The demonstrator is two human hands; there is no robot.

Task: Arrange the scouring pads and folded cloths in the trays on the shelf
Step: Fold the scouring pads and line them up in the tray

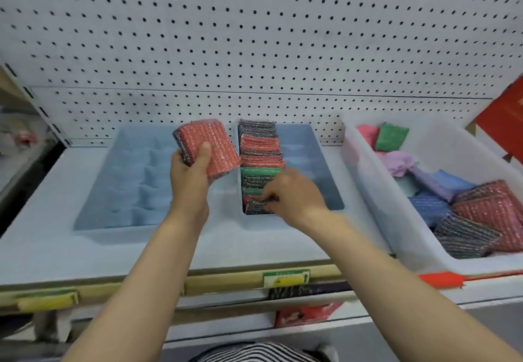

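A blue divided tray [119,191] lies on the shelf. Its middle slot holds a row of upright scouring pads [259,152] in dark, red and green. My left hand [191,172] grips a small stack of pads [212,146], red one on top, above the tray's centre. My right hand [288,194] pinches a dark glittery pad [256,206] at the near end of that row. To the right, a white bin [365,180] holds loose pads [481,217] and folded cloths [399,162] in pink, purple and blue.
A white pegboard [254,36] backs the shelf. Price tags [285,278] line the shelf's front edge, with a lower shelf beneath. A red box [503,118] stands at the far right. The tray's left slots show bare blue dividers.
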